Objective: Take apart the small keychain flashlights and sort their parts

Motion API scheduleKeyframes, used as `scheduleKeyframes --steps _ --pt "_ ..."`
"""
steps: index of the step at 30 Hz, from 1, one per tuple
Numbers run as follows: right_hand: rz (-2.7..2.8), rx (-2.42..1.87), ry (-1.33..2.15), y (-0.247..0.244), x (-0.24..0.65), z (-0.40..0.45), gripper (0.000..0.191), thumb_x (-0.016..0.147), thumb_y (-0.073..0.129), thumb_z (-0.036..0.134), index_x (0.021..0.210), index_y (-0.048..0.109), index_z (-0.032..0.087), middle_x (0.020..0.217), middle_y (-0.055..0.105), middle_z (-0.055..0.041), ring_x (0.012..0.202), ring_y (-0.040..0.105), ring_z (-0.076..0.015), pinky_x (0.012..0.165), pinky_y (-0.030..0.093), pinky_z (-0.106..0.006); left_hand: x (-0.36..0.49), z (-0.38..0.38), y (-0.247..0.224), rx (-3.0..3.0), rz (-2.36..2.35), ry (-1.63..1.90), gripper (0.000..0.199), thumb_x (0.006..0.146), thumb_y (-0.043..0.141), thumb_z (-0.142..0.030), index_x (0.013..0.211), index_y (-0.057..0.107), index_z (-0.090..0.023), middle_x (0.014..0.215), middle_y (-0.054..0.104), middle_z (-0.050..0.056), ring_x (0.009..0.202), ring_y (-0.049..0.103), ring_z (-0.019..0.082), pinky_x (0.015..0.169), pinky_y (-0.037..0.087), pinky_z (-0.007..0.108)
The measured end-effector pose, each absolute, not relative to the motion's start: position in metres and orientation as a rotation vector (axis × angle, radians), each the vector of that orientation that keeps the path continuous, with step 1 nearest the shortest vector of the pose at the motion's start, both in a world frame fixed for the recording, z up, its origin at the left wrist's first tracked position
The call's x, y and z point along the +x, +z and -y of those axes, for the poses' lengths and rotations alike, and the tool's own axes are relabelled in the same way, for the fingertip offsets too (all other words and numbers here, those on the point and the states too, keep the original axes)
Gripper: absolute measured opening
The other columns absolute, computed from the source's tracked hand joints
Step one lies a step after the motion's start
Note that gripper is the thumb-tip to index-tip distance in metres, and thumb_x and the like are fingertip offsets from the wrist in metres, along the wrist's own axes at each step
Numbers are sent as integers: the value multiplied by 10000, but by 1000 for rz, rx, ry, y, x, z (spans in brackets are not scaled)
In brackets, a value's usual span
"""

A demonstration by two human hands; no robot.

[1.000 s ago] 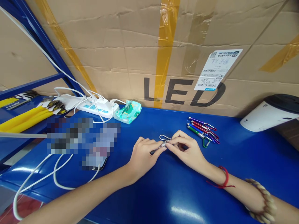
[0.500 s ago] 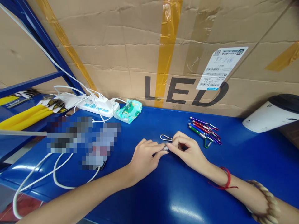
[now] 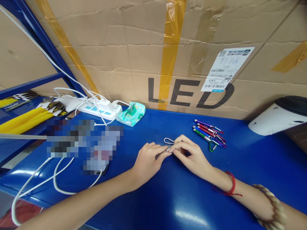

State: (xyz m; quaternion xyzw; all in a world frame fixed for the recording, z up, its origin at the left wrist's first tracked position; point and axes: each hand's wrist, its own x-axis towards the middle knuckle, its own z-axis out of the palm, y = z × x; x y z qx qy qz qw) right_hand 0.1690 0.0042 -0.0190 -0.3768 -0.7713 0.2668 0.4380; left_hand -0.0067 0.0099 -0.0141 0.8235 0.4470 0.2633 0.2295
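At my far left, things with yellow handles (image 3: 26, 123) lie on a blue shelf, under the bars of a blue frame (image 3: 51, 77). White cables (image 3: 15, 198) loop over the near left part of the blue table (image 3: 31, 182). Beside them lie two items blurred into blocks, so I cannot tell what they are. Behind those sits a white power strip (image 3: 94, 111) with cables around it, and just right of it a green packet (image 3: 132, 113).

Next comes my left hand (image 3: 147, 163), its thumb and forefinger pinching a small metal piece (image 3: 168, 149) above the middle of the table. A dark part of it runs back between my fingers. My right hand (image 3: 192, 156) meets it there, fingertips nipped on the other end; my fingers hide the rest. A silver clip (image 3: 168, 141) shows just beyond those fingertips, but I cannot tell whether it is held or lying down.

Past my right hand lies a bunch of purple, red, blue and green pens (image 3: 208, 131) with clips. Behind them stands a cardboard box (image 3: 134, 64) marked LED, with a white label (image 3: 227, 70). I wear a red string (image 3: 232, 183) and a beaded bracelet (image 3: 273, 203) on my right arm. At the far right is a white cup (image 3: 268, 118) with a black lid.
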Motion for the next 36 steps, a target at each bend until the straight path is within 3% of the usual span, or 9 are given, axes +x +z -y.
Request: scheduleKeyframes --steps 5,9,16,20,29,36 --pt "1823 -1018 641 -19 168 -4 133 881 502 181 882 635 193 774 506 -21 583 479 -99 468 406 -221 -9 -15 -18 2262 -1307 771 123 833 610 -270 912 705 -268 754 668 -23 725 555 152 694 366 296" --pt "1768 -1066 623 -21 170 -4 114 869 514 168 865 625 198 771 505 -15 591 486 -99 470 399 -217 -11 -17 -22 2289 -1287 794 185 796 653 -222 956 704 -300 791 627 -13 760 561 158 715 397 304" --pt "1755 -1073 651 -21 169 -5 117 865 511 166 847 621 201 768 497 -11 589 477 -102 466 387 -222 -12 -21 -28 2210 -1166 853 335 794 587 -44 1045 672 -249 842 549 12 785 570 141 716 472 259" --pt "1748 -1075 647 -21 168 -5 106 859 521 167 839 620 199 772 507 -15 591 486 -102 475 398 -224 -11 -22 -25 2153 -1138 917 294 816 546 -39 1016 664 -218 868 554 20 779 579 131 730 486 249" --pt "1728 -1095 590 -21 169 -6 110 869 516 188 857 624 201 780 512 -21 591 487 -107 479 403 -236 -8 -15 -17 2112 -1063 1001 194 809 538 -70 910 642 -200 864 542 15 759 570 117 697 475 223" --pt "1702 -1126 588 -21 170 -6 101 874 514 223 885 614 206 796 511 -26 623 503 -120 494 421 -241 -11 -13 -21 2426 -984 768 161 863 530 -134 908 645 -238 896 635 10 847 546 159 752 395 296"
